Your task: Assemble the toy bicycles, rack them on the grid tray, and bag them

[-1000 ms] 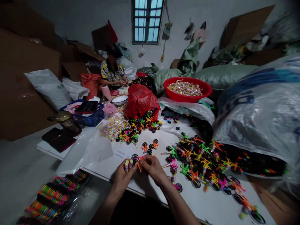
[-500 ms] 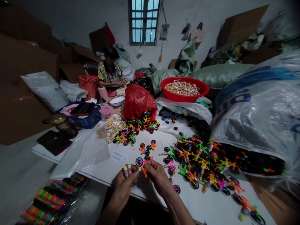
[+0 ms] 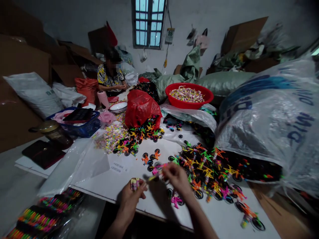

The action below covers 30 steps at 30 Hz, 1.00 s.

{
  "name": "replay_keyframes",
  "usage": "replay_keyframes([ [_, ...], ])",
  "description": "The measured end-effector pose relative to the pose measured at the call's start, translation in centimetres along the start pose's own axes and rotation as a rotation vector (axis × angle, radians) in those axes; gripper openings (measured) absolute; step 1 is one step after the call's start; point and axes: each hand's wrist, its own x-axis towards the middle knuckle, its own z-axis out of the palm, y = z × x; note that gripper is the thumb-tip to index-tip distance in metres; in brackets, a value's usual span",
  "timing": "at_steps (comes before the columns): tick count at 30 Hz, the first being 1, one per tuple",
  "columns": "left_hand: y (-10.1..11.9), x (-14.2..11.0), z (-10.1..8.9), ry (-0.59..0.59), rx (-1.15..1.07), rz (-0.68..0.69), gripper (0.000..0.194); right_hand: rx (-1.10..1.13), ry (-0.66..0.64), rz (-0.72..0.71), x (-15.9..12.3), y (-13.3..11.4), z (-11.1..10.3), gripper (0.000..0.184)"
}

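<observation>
My left hand (image 3: 131, 196) is closed around a few small wrapped candy tubes (image 3: 135, 183), whose pale yellow and pink ends poke up between thumb and fingers. To its right, above the white tabletop, my right hand (image 3: 177, 179) pinches a small pink toy bicycle (image 3: 159, 169), smeared by motion. A thin yellowish candy tube (image 3: 152, 177) shows beside it, pointing toward my left hand; whether it is joined to the bicycle I cannot tell. Orange toy bicycles (image 3: 156, 154) lie just beyond the hands. Below my right hand, a pink toy bicycle (image 3: 176, 201) rests on the table.
A large pile of toy bicycles (image 3: 206, 169) spreads to the right, beside a big plastic sack (image 3: 254, 122). A red bag (image 3: 142, 108) and loose candy tubes (image 3: 112, 136) stand ahead. Behind are a red basin (image 3: 210, 96) and a seated co-worker (image 3: 109, 78). Bagged bicycles (image 3: 42, 215) lie lower left.
My right hand has moved up and right, away from my left hand. The orange toy bicycle between the hands no longer shows there. The head view has turned slightly right.
</observation>
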Motion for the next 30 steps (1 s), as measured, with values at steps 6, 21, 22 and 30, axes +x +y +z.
replay_keyframes([
  [6,-1.1,0.9,-0.7,-0.059,-0.071,-0.176,0.071,-1.113,0.465,-0.115,5.0,-2.2,-6.3,0.026],
  [21,0.5,3.0,-0.7,-0.152,-0.002,0.004,0.051,0.013,-0.185,-0.116,4.1,1.2,4.1,0.041],
  [22,0.5,2.9,-0.8,-0.163,-0.017,0.006,0.05,0.133,-0.168,-0.072,3.1,1.2,5.0,0.041],
  [30,1.1,1.5,-1.9,-0.144,-0.072,0.029,0.039,0.491,-0.274,0.16,0.7,0.7,7.7,0.036],
])
